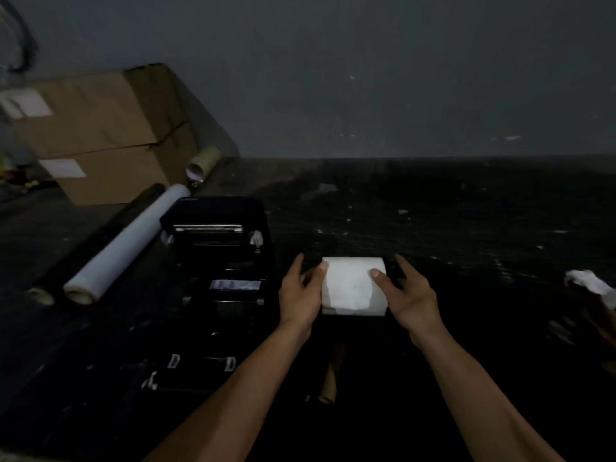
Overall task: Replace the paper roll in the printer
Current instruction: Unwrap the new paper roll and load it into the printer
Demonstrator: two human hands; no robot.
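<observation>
A white paper roll [350, 288] sits in the middle of the dark surface, held between both hands. My left hand [300, 295] grips its left end, thumb on top of the paper. My right hand [406, 295] grips the right end, thumb pressed on the roll's top. The black printer [220, 255] stands just left of the roll with its lid raised and its paper bay exposed. A small brown cardboard core [330, 381] lies on the surface below the roll, between my forearms.
A long white roll [126, 245] and a dark roll [100, 235] lie left of the printer. Stacked cardboard boxes [100, 135] and a tape roll [203, 161] stand at the back left. Crumpled white paper [590, 285] lies at the right edge. A grey wall is behind.
</observation>
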